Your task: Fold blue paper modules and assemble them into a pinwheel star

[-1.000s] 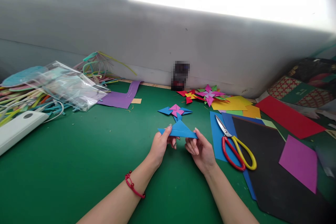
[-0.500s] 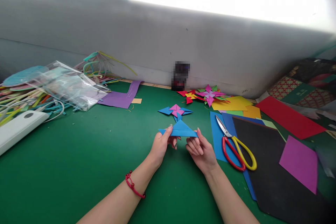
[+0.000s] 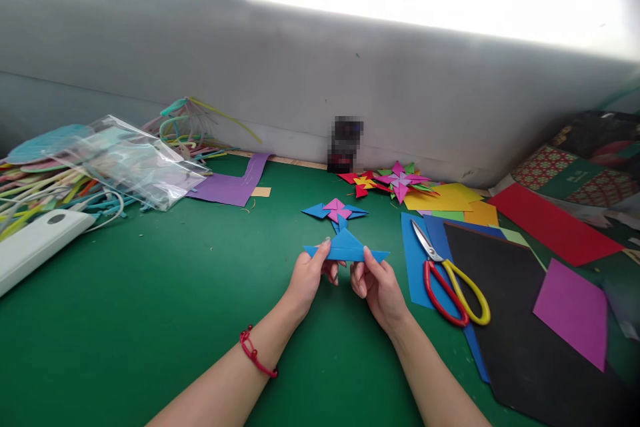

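Note:
A folded piece of blue paper (image 3: pixel 346 247), triangular on top with a flat band along its lower edge, is held up between both hands. My left hand (image 3: pixel 311 273) pinches it left of centre, thumb in front and fingers behind. On the right part of the band, my right hand (image 3: pixel 377 280) grips with its thumb on the front, and the paper's right tip sticks out past it. Just beyond the paper lies a blue and pink folded paper flower (image 3: pixel 336 209) on the green table (image 3: pixel 210 320), its near petal partly covered by the held paper.
Scissors (image 3: pixel 445 280) with red and yellow handles lie at right on blue sheets and a black board (image 3: pixel 515 320). Finished paper flowers (image 3: pixel 400 180) sit by the wall. At left are pipe cleaners (image 3: pixel 60 187), a clear bag (image 3: pixel 150 167) and a white device (image 3: pixel 45 240).
My right hand has shifted inward along the band, from the right tip towards the middle, leaving that tip exposed. My left hand keeps its hold almost in place.

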The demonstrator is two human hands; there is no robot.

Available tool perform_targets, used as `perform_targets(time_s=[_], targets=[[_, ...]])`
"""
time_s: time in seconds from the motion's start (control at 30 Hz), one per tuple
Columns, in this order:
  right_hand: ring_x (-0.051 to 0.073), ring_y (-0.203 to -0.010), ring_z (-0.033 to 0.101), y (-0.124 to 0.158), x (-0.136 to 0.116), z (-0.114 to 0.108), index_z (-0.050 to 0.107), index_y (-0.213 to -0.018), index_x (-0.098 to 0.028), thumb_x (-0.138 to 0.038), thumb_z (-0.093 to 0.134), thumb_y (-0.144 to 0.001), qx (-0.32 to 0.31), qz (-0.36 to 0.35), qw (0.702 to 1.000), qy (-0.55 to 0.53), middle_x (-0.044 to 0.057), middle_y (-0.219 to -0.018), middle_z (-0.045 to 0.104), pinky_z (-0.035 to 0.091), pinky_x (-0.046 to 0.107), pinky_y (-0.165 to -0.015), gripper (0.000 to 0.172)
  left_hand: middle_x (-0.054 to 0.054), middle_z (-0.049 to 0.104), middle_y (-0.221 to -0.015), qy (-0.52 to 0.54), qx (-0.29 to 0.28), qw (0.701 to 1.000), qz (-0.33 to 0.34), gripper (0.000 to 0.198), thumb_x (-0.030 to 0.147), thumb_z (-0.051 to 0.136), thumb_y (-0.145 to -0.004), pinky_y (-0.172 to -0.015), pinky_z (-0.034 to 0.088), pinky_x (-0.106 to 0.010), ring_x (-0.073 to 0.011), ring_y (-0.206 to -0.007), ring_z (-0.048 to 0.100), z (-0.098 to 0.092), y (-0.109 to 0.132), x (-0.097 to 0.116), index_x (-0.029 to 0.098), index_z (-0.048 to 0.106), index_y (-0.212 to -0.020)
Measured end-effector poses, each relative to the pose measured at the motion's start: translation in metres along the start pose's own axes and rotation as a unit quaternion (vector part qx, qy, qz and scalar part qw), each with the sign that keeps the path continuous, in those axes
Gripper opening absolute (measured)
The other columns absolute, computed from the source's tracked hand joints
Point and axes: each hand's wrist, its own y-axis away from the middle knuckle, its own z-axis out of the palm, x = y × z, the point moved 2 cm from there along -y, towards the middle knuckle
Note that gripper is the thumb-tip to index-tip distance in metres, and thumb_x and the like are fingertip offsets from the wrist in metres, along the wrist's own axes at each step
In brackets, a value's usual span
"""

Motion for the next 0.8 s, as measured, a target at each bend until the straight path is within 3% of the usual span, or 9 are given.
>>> perform_targets(time_s=[0.23, 0.57, 0.8], targets=[[0.008, -0.035, 0.034, -0.0004, -0.0032, 0.0003, 0.054, -0.049, -0.014, -0.037, 0.047, -0.084, -0.024, 0.011, 0.999, -0.027, -0.003, -0.033, 0.041, 0.025, 0.022, -0.041, 0.042, 0.0, 0.048, -0.045, -0.004, -0.012, 1.0, -0.005, 0.039, 0.045, 0.044, -0.08, -0.05, 0.042, -0.023, -0.0107, -0.043, 0.047, 0.0009, -0.0003, 0.0003, 0.013, 0.057, -0.062], [0.008, -0.034, 0.034, 0.0001, -0.0073, 0.0022, 0.05, -0.045, -0.016, -0.042, 0.044, -0.084, -0.001, 0.001, 0.999, -0.038, -0.003, -0.032, 0.037, 0.025, 0.022, -0.039, 0.047, 0.001, 0.05, -0.046, 0.007, 0.006, 1.0, -0.009, 0.039, 0.045, 0.045, -0.079, -0.049, 0.042, -0.023, -0.0106, -0.043, 0.048, 0.0005, 0.0004, 0.0027, 0.012, 0.058, -0.062], [0.008, -0.033, 0.035, 0.0, -0.0035, 0.0014, 0.051, -0.054, -0.016, -0.033, 0.046, -0.085, 0.01, -0.033, 0.999, -0.008, -0.004, -0.034, 0.042, 0.028, 0.022, -0.039, 0.035, -0.001, 0.053, -0.049, 0.029, 0.007, 0.999, -0.013, 0.036, 0.043, 0.047, -0.078, -0.048, 0.041, -0.024, -0.0104, -0.043, 0.048, 0.0002, 0.0001, 0.0014, 0.013, 0.056, -0.06]])
